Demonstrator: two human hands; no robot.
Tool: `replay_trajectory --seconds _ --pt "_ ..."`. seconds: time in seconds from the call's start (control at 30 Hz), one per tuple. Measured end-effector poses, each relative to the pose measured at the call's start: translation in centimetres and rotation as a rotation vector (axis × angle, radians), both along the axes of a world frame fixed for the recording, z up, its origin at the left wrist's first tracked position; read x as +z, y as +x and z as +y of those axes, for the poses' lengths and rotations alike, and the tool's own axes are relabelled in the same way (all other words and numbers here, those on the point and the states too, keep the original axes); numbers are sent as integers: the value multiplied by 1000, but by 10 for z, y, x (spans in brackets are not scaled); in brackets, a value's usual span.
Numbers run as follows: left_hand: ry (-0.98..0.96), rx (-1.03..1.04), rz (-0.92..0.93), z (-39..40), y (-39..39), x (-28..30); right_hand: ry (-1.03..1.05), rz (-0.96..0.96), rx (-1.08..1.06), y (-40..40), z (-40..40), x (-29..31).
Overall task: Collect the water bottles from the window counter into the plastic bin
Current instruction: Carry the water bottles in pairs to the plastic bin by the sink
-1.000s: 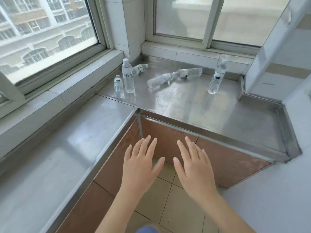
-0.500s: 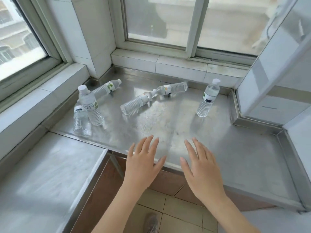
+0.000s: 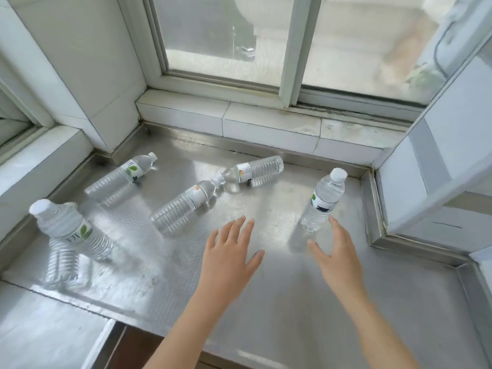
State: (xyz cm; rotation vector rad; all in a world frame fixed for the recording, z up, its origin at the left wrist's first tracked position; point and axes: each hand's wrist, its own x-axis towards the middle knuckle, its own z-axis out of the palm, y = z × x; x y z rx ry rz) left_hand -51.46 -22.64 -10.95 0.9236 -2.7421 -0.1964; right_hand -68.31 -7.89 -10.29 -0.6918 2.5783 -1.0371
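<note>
Now upright bottle (image 3: 323,201) stands just ahead of right hand (image 3: 336,258), nearer than left hand (image 3: 229,258); both hands open, empty

— What's on the bench (image 3: 266,302)?
— Five clear bottles. One upright bottle (image 3: 323,199) stands at the right, another upright one (image 3: 70,230) at the left with a small bottle (image 3: 61,262) just in front of it. Three lie flat: a left bottle (image 3: 121,177), and a middle bottle (image 3: 183,205) cap to cap with a rear bottle (image 3: 255,169).
— And the hands?
— Both spread, empty. The left hand (image 3: 227,259) hovers mid-bench; the right hand (image 3: 336,258) is just beside the right upright bottle.
</note>
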Motion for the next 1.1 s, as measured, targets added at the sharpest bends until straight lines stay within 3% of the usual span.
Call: replay_trajectory --seconds 0.07,0.13,0.43,0.6,0.83,1.1 --pt "7 8 -38 -10 -19 -5 -174 -231 -113 -32 -10 -10" --pt "43 19 -78 -15 -36 -12 -282 -339 -182 -59 -17 -23" --pt "39 79 -112 -21 -67 -34 -408 -406 -74 -109 -38 -52" --pt "88 145 -157 -28 -59 -38 -505 -418 -137 -109 -46 -51" --pt "186 248 -131 -38 -33 -37 -570 -462 -237 -91 -53 -37" --pt "257 396 -46 -103 -3 -41 -573 -545 -140 -42 -72 -10"
